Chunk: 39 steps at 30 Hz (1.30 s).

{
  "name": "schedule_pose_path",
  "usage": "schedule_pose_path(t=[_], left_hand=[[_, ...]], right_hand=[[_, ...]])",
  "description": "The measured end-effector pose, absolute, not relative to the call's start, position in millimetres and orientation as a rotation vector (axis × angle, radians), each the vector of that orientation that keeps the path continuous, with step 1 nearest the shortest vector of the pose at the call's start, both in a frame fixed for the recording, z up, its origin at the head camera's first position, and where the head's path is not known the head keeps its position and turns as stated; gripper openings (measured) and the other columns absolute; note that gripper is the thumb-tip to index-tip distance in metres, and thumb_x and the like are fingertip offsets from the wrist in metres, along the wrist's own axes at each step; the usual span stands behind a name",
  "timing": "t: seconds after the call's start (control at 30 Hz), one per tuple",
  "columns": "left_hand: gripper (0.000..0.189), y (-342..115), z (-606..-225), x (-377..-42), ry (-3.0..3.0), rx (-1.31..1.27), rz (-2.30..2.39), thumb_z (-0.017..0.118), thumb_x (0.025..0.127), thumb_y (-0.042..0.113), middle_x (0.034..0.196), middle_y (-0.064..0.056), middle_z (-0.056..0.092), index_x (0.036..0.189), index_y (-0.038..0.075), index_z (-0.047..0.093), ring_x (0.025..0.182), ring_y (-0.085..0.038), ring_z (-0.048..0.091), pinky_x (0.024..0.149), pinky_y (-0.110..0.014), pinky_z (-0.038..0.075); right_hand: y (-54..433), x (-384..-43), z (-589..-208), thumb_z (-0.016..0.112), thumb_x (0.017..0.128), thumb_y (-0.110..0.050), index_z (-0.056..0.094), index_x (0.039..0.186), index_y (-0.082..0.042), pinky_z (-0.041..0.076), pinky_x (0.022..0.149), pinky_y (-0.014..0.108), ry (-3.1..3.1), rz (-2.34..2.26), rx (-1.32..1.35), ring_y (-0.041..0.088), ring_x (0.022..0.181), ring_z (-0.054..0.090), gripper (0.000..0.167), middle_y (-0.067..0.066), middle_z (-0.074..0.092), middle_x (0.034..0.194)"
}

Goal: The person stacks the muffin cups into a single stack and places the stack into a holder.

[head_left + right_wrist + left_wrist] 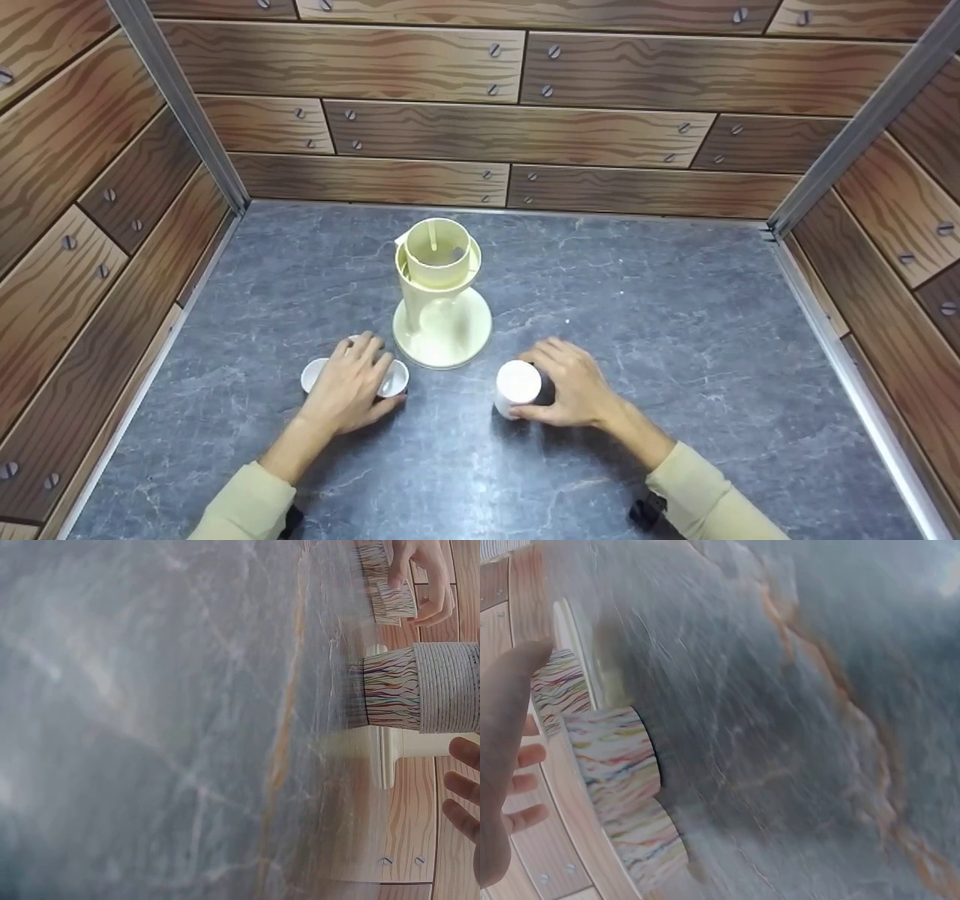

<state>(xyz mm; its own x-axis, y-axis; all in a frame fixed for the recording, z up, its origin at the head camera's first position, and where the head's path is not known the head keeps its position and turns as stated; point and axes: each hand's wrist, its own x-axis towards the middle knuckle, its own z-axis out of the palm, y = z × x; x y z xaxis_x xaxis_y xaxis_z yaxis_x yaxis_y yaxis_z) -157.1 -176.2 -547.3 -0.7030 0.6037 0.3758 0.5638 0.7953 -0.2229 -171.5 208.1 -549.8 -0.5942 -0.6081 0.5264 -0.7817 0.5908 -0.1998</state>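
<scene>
At the left of the frame, a plank-patterned left wall and a metal post edge the grey marbled bench. At lower left of centre, the left hand lies over three streaky-patterned paper cups, covering much of the group in the head view; all three show in the left wrist view, close together on the bench. Two white mouths face up, one on either side of the hand. Its thumb stands apart from its fingers; whether it pinches a rim, I cannot tell.

Just left of centre stands one cream plastic holder, a round base carrying an upright column and an outer cup-shaped ring. One open cylinder sits inside that ring, a hole showing in its wall. The holder stands beyond and between the two hands.

Right of it, nearer the bottom edge, the right hand holds one upright stack of paper cups, thumb and fingers bent round it. Many nested rims show, too fine to count. A second metal post and the right wall close the right side.
</scene>
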Motion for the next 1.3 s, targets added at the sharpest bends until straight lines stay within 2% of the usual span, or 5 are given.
schedule_pose_path(t=[0.47,0.73,1.0,1.3], left_hand=[[0.062,-155.6,-545.3,-153.0,-2.523,-0.897,-0.032,0.076,0.083,0.067,0.111,-0.006,0.065,0.109,0.012,0.066,0.107,-0.027,0.060,0.085,-0.041,0.050],[0.060,-147.6,-541.7,-151.6,-2.545,-0.886,-0.106,0.074,0.085,0.068,0.112,-0.006,0.063,0.108,0.013,0.066,0.106,-0.027,0.060,0.089,-0.042,0.051],[0.061,-138.1,-538.2,-149.5,-2.562,-0.887,-0.194,0.075,0.085,0.068,0.112,-0.006,0.064,0.110,0.013,0.069,0.105,-0.026,0.061,0.089,-0.041,0.051],[0.060,-130.4,-539.0,-149.8,-2.522,-0.902,-0.218,0.076,0.084,0.069,0.112,-0.004,0.066,0.109,0.015,0.070,0.105,-0.025,0.063,0.091,-0.041,0.053]], right_hand=[[207.8,-171.9,-549.8,0.079,0.076,-0.072,0.072,0.112,-0.017,0.057,0.084,0.035,-2.421,0.596,1.119,0.016,0.096,0.066,0.066,-0.002,0.073,0.101],[208.1,-172.5,-548.7,0.077,0.077,-0.075,0.071,0.111,-0.018,0.058,0.084,0.035,-2.432,0.602,1.122,0.015,0.095,0.066,0.067,-0.002,0.073,0.101],[209.4,-173.1,-549.5,0.075,0.078,-0.077,0.071,0.112,-0.017,0.058,0.085,0.035,-2.452,0.602,1.123,0.015,0.096,0.066,0.069,-0.002,0.073,0.103],[208.0,-172.5,-550.8,0.081,0.075,-0.071,0.072,0.111,-0.016,0.058,0.084,0.035,-2.412,0.614,1.128,0.015,0.094,0.066,0.066,-0.002,0.073,0.101]])
